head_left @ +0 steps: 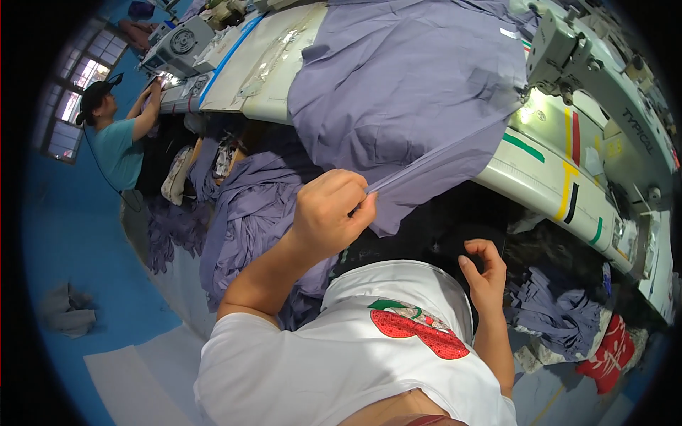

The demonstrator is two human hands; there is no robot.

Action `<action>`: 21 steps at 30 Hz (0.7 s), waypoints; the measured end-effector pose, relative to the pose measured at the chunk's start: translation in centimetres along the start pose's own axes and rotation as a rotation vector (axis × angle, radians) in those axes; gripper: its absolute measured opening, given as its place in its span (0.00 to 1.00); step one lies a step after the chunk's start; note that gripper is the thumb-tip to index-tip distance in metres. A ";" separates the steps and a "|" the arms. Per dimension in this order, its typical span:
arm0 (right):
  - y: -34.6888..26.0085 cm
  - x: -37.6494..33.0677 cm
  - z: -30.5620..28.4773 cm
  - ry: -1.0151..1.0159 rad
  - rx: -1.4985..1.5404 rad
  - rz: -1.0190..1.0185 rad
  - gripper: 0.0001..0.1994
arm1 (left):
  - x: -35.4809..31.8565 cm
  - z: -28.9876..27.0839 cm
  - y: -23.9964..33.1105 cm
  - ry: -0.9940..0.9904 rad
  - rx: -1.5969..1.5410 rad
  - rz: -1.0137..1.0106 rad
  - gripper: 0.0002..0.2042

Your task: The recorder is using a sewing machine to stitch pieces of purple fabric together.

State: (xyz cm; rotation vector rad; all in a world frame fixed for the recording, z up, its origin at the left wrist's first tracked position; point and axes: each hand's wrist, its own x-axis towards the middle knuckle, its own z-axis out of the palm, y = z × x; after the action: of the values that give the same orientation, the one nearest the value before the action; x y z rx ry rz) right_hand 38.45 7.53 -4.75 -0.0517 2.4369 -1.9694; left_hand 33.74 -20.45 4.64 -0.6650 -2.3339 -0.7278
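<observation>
A large piece of grey-purple fabric [405, 85] lies spread over the white sewing table and hangs past its near edge. My left hand [332, 211] is closed on the fabric's edge, pinching it between thumb and fingers. From that pinch the edge runs taut, up and to the right, to the lit needle area of the sewing machine [561, 53]. Low on the right, in front of my body, my right hand [487, 278] is apart from the cloth. Its fingers are loosely curled, a gap shows between thumb and forefinger, and I see nothing in it.
Heaped grey-purple cloth [249, 206] hangs below the table on the left. Another cloth pile [558, 312] lies low on the right, beside a red cloth [608, 355]. Coloured tape strips mark the table edge [533, 174]. A co-worker [117, 138] works at another machine, far left.
</observation>
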 end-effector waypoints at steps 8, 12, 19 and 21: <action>-10.3 5.1 1.6 -0.056 -0.686 -0.904 0.20 | 2.7 0.0 4.2 -0.095 -0.041 0.359 0.10; -12.2 4.5 -0.9 -0.244 -0.615 -0.926 0.14 | 3.6 0.6 6.8 -0.194 -0.176 0.449 0.09; -2.9 -1.3 -3.3 -0.021 -0.287 -0.374 0.08 | 7.8 11.4 -4.8 -0.406 0.326 -0.312 0.30; 0.1 -1.4 -3.0 0.028 -0.149 -0.195 0.07 | 7.9 13.4 -9.2 -0.391 0.410 -0.427 0.33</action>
State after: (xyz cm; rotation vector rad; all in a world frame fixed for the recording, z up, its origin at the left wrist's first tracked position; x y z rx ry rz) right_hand 39.80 10.56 -4.26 -0.2753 2.6862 -1.8626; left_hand 17.44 -16.48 -2.22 -0.1284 -2.9137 -0.2811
